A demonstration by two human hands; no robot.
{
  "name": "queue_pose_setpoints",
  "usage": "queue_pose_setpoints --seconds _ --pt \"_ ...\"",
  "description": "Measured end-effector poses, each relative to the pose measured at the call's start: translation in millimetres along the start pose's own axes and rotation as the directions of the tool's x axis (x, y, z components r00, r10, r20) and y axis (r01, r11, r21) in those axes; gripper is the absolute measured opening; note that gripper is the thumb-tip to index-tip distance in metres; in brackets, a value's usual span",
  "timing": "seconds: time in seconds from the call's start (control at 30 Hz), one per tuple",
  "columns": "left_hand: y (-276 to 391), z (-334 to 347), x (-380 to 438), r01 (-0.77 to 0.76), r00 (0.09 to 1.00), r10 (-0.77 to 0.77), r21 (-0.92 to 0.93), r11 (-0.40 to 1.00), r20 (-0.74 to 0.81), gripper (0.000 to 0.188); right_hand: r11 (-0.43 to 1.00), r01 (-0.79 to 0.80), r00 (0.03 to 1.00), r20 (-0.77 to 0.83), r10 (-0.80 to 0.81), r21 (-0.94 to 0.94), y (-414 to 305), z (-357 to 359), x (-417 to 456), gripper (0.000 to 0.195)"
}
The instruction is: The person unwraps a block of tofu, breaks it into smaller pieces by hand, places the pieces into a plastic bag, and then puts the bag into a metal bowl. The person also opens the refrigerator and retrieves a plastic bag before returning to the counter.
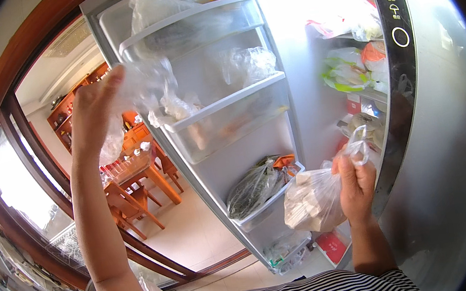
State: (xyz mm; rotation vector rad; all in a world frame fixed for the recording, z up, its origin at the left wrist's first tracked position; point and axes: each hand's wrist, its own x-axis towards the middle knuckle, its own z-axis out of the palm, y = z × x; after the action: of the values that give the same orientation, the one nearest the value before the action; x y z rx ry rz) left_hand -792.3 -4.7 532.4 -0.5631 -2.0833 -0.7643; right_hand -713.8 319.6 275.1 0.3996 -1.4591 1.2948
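My right hand [357,189] grips a translucent plastic bag [314,201] by its gathered neck, the handles sticking up above my fist. Pale, beige chunks of food show through its film. Raised at the left, my left hand [95,103] holds a crumpled clear plastic bag [145,84], blurred by motion; part of its film hangs below my wrist, and its contents cannot be told. That bag is in front of the open refrigerator door [254,143], beside the middle door bin [230,124], which has more bagged items in it.
Top bin [192,24] and lower bin [263,216] hold bagged food. Filled bags crowd the shelves [368,94] inside the refrigerator at right. A red box [332,246] lies low by the door's foot. Beyond the doorway stand a wooden dining table [135,168] and chairs [131,201].
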Motion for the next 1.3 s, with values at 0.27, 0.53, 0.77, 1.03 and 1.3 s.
queue_pose_setpoints --seconds 0.27,0.53,0.77,1.03,1.3 --pt "-18 38 11 -0.753 0.637 0.534 0.299 0.586 0.556 0.033 0.998 0.064 0.997 0.040 -0.064 0.004 -5 8 14 0.025" --pt "-28 65 21 -0.697 0.666 0.421 0.310 0.647 0.616 0.014 0.989 -0.023 0.994 -0.107 0.038 0.144 -34 40 77 0.033" --pt "-26 41 5 -0.418 0.869 0.209 0.438 0.796 0.449 0.015 0.857 -0.123 0.967 -0.133 0.217 0.500 -38 87 160 0.035" --pt "-43 54 -3 -0.651 0.759 0.581 0.318 0.690 0.293 0.026 0.955 0.290 0.945 -0.178 -0.274 0.070 -11 155 216 0.040" --pt "-1 75 -34 -0.732 0.667 0.721 0.344 0.588 0.186 0.065 0.914 0.405 0.905 -0.127 -0.405 -0.031 13 192 224 0.026"
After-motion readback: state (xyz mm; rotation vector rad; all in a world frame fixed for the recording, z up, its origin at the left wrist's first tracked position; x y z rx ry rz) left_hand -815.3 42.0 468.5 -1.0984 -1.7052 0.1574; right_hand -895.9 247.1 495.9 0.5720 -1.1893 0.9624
